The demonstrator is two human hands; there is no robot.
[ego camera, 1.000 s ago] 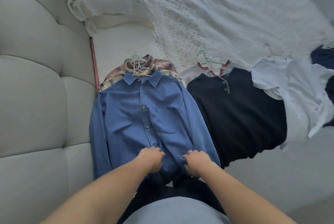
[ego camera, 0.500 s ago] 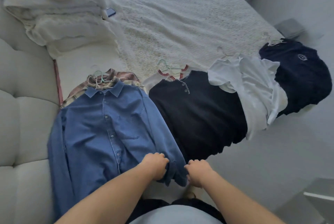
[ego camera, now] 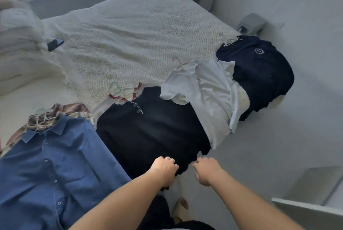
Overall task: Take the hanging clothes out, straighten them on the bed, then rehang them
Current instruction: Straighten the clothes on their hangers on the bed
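Gripping the bottom hem of the black knit button-neck top (ego camera: 148, 133), the left hand (ego camera: 164, 169) has its fingers curled into the fabric. Right hand (ego camera: 206, 171) sits at the same hem, fingers bent, but can't tell if it's actually pinching anything. Top lies flat on the cream textured bedspread (ego camera: 130, 40), between a blue denim button-up shirt (ego camera: 52, 165) and a white t-shirt (ego camera: 204, 92).

Just one head-worn wide-angle cam here, looking forward and down from the near edge of the bed (ego camera: 130, 31) toward its far right corner. Pretty close up, both forearms reach in from the bottom.
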